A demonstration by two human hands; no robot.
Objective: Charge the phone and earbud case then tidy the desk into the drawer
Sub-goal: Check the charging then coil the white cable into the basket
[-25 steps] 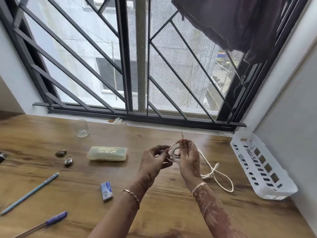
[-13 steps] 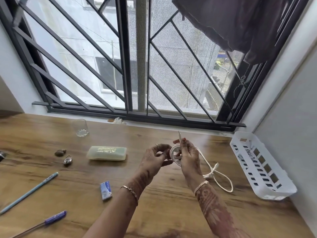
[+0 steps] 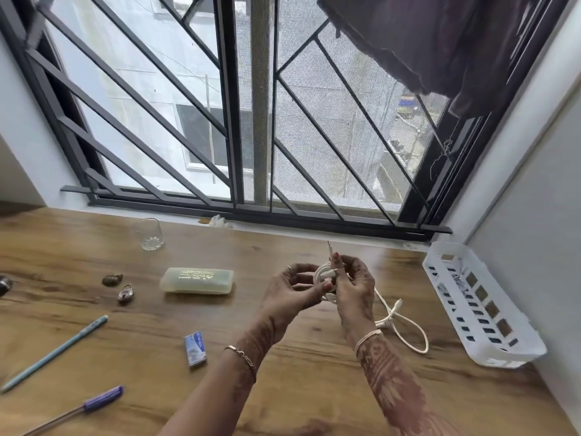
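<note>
A white charging cable (image 3: pixel 405 328) is partly wound into a small coil held above the wooden desk (image 3: pixel 314 388). My right hand (image 3: pixel 353 287) grips the coil, and one plug end sticks up above its fingers. My left hand (image 3: pixel 290 294) pinches the coil's left side with thumb and fingers. The loose end of the cable trails right and lies in a loop on the desk. No phone, earbud case or drawer is in view.
A white slotted basket (image 3: pixel 481 309) sits at the right wall. On the left lie a pale green case (image 3: pixel 197 280), a drinking glass (image 3: pixel 149 234), a small blue box (image 3: pixel 195 349), two pens (image 3: pixel 53 354) (image 3: pixel 85 407), a padlock (image 3: pixel 125 293) and a small brown object (image 3: pixel 112 279).
Both hands have kept winding the cable and shifted slightly; the coil in them looks tighter. The loose loop on the desk has barely moved.
</note>
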